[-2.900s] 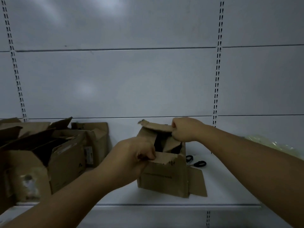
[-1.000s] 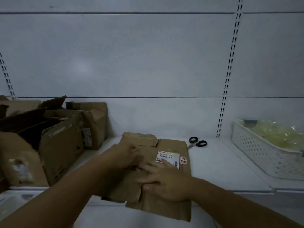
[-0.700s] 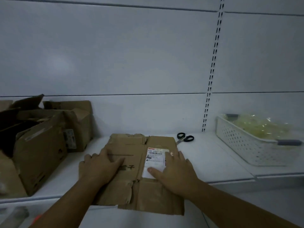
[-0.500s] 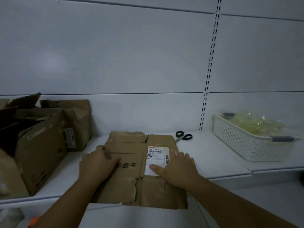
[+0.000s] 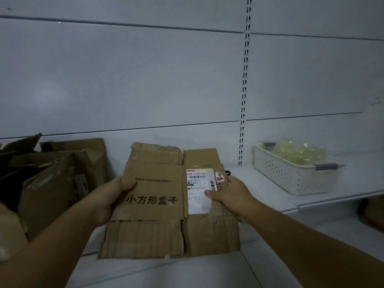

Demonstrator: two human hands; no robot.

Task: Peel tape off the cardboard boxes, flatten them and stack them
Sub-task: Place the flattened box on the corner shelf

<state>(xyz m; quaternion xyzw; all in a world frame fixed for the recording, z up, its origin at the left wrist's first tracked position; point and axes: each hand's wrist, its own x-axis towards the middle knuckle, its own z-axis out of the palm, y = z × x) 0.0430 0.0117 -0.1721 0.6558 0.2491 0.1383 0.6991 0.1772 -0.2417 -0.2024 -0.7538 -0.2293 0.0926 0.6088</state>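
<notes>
Rightward, a white basket (image 5: 291, 177) holds crumpled yellowish plastic (image 5: 299, 153); over the shelf (image 5: 268, 185) edge, left hand (image 5: 110, 196) and right hand (image 5: 231, 194) grip the flattened box (image 5: 155, 201) by its sides, flapped ends pointing near and far.

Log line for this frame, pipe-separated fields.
phase: flattened box held | left hand: grips left edge | right hand: grips right edge, thumb on label | unflattened boxes: shelf left | white basket: shelf right
</notes>
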